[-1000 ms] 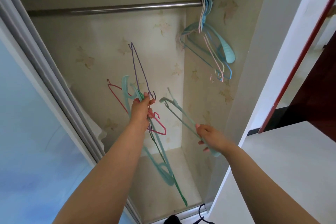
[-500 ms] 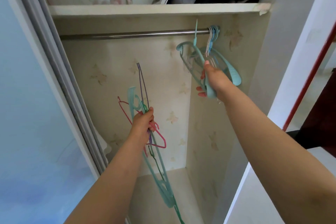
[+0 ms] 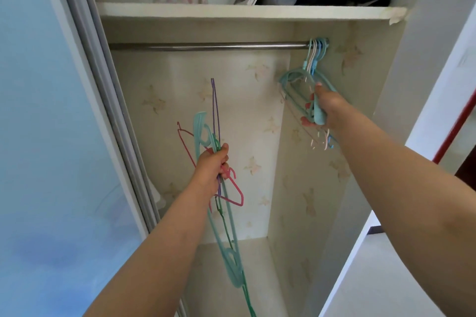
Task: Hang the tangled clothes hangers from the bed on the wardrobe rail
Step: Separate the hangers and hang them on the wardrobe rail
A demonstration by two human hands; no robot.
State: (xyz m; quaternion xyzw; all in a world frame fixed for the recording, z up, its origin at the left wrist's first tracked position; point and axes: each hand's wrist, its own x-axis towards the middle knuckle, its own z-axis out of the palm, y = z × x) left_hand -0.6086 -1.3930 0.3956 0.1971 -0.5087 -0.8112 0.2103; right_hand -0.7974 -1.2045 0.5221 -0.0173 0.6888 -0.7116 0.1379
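The wardrobe rail [image 3: 206,46] serves as the reference throughout. At its right end, against the side wall, a group of hung hangers [image 3: 315,53] sits hooked over the bar, their bodies hanging below it.

The right hand [image 3: 325,108] is raised just below that end of the rail. Its fingers are curled around the arm of a teal hanger [image 3: 296,80] whose hook appears to sit on the bar among the others; whether it is fully seated cannot be confirmed from this angle.

The left hand [image 3: 212,167] is well below the rail, towards its middle. It is closed in a fist round a tangled bundle [image 3: 224,213] of hangers: a purple wire one rising towards the rail, a pink wire one, a green wire one, and two broad teal ones, the lower trailing towards the wardrobe floor.

Assessment: the step in hand is seating and releasing the teal hanger. To do it well, the hook should be confirmed over the bar before the grip is relaxed, and the hanger let down gently so it does not swing into its neighbours and lock with them. The bundle below the rail should be kept steady and apart from the hung group. Several hangers remain to be separated; the task is judged partway done.
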